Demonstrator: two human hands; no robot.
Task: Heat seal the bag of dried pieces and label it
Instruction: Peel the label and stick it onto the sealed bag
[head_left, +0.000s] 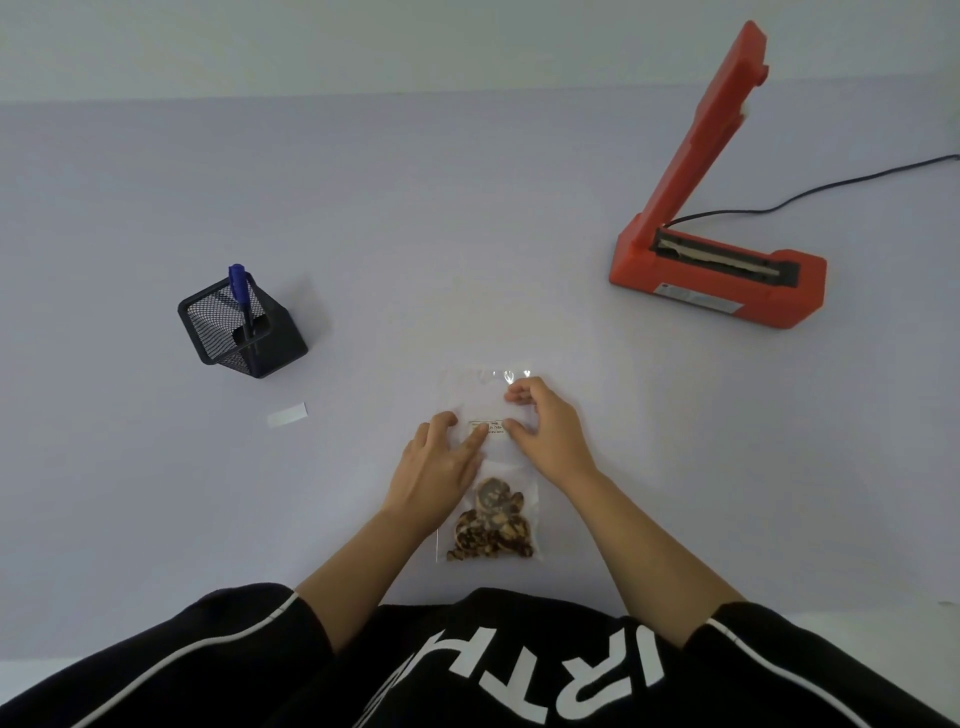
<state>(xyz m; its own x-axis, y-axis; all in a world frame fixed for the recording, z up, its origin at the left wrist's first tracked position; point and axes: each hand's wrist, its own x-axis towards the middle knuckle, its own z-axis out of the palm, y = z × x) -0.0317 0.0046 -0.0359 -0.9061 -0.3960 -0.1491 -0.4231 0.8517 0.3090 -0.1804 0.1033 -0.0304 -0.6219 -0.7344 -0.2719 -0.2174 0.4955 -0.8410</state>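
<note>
Lying flat on the pale counter, a clear bag is seen from the head camera just in front of the person, with brown dried pieces gathered at its near end. A small printed label is placed on the bag's middle, and both hands are laid on the bag around it. The left hand is spread flat, a fingertip pressed on the label's left edge; nothing is clasped in its grip. The right hand is loosely curved over the bag's upper right part, fingers pressed down beside the label, its grip likewise closed on nothing. An orange heat sealer is stood well apart at the far right, its arm raised. A mesh pen holder with a blue pen is set to the left, a white paper strip near it.
</note>
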